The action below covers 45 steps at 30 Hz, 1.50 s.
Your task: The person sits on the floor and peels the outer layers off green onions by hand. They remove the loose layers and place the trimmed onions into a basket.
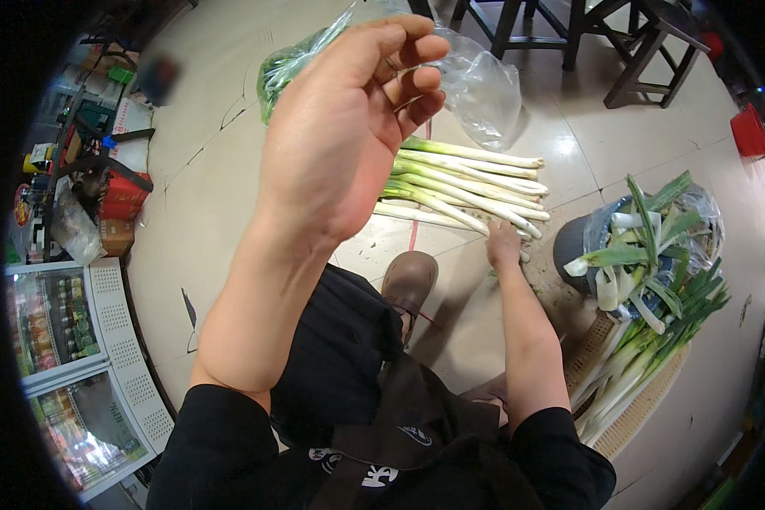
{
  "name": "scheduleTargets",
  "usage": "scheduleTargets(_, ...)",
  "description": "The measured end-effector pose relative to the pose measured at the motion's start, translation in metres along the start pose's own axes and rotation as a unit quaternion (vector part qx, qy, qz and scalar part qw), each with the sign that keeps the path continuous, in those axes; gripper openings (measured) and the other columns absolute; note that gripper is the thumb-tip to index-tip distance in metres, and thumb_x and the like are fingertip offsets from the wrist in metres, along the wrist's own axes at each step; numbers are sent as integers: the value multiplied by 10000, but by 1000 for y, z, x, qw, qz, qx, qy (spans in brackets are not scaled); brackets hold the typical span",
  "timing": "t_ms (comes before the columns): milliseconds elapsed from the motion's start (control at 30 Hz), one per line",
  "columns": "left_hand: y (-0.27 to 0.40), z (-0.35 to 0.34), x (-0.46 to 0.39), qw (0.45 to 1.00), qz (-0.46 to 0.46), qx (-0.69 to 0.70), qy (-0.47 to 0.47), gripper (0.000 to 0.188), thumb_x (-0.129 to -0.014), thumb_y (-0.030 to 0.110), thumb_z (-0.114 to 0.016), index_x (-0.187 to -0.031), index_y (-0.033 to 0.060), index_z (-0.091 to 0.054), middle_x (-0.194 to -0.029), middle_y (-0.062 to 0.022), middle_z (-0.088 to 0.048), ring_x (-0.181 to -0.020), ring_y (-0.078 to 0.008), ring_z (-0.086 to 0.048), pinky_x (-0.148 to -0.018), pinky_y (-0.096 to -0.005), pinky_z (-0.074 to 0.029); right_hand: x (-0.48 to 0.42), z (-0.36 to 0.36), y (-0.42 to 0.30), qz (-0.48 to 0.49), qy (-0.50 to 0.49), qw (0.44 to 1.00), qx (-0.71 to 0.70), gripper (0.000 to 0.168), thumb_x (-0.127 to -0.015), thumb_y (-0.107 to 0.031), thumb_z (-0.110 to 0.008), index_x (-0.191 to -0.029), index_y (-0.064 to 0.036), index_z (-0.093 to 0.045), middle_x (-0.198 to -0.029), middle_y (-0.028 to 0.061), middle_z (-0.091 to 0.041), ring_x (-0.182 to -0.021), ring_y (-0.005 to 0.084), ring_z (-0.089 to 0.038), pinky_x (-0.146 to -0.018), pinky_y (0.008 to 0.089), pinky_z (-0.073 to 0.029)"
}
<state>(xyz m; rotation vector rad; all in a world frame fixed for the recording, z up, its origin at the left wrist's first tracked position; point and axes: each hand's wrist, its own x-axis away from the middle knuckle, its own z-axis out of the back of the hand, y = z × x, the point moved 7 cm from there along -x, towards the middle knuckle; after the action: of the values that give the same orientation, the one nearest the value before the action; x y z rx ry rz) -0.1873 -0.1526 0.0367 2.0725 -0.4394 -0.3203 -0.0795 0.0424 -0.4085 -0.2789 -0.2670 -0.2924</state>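
Note:
My left hand (350, 121) is raised close to the camera, palm toward my right and fingers loosely curled, with nothing in it. Down at the floor, my right hand (503, 245) has its fingers around the white root end of a large green onion (433, 215). That stalk is the nearest of several green onions (478, 172) laid side by side on the tiles, white ends to the right. My left hand and wrist hide their leafy parts. A clear plastic bag (484, 89) lies just beyond them, and a bag of greens (274, 76) shows behind my left hand.
A dark bin (570, 245) heaped with onion trimmings (650, 248) stands at right. Beside it, a tan basket (644, 395) holds more green onions (637, 363). Dark wooden stools (656, 51) stand at the back; a glass-topped display fridge (108, 312) and boxes (121, 204) line the left.

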Motion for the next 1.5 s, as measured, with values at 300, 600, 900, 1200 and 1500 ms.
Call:
scheduleTargets(300,-23,-25,3,993,92,1,-73,224,-960,169,-536,-1068,-12,-609,-923,-45,-643,-783,-87,-574,-765,-253,-497,60,126,-28,102,-30,974,-201,295,-861,-167,-662,-1128,-57,-601,-978,238,-606,-889,410,-619,-769,458,-486)
scheduleTargets(600,-79,-131,120,617,244,-310,-681,401,-999,382,-464,-940,14,-611,-789,-41,-657,-729,-121,-623,-696,-275,-502,174,296,6,-44,-100,854,-509,307,-986,-234,-540,-1193,-9,-566,-707,-11,-498,-474,54,-396,-407,220,-304)
scheduleTargets(900,-106,-113,1,964,152,-118,-185,405,-1031,349,-360,-1132,-1,-537,-954,-103,-658,-882,-189,-658,-756,-328,-522,274,329,-28,-22,-57,656,-752,414,-1040,-379,-336,-1256,-50,-464,-712,36,-523,-406,62,-366,-353,204,-309)
scheduleTargets(1200,-111,-165,28,939,243,143,-197,469,-958,484,-508,-1159,63,-545,-1024,-121,-656,-941,-222,-661,-841,-382,-561,288,281,-20,-22,23,658,-752,288,-1018,-261,-466,-1202,-39,-480,-886,67,-586,-689,146,-565,-646,272,-475)
scheduleTargets(1500,-132,-182,24,892,223,271,-284,438,-979,399,-497,-1216,34,-554,-1117,-98,-647,-918,-151,-652,-806,-315,-546,285,276,-25,0,69,620,-781,276,-1010,-253,-481,-1202,-55,-501,-934,63,-606,-763,147,-574,-726,293,-466)
